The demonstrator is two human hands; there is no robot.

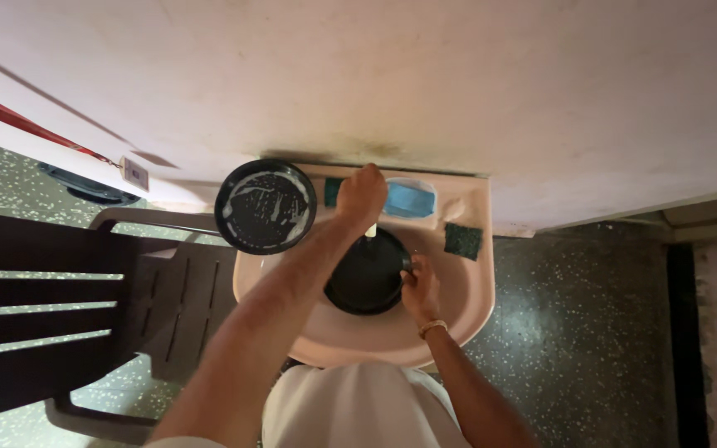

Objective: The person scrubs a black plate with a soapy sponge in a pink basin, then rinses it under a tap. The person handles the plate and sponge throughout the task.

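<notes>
My left hand (362, 196) reaches over the pink sink (475, 290) and is closed over the tap at the back, which it hides. A pale bit of spout or water (370, 231) shows just below it. My right hand (421, 287), with a gold bracelet on the wrist, grips the right rim of a round black pan (365, 278) lying in the basin. A second black pan (265, 206), streaked with white suds, rests on the sink's left back corner.
A blue soap dish (411, 200) and a green scrub pad (462, 241) sit on the sink's back ledge. A dark brown plastic chair (43, 315) stands at the left, against the sink. The wall (458, 83) rises behind; speckled floor (574, 332) lies to the right.
</notes>
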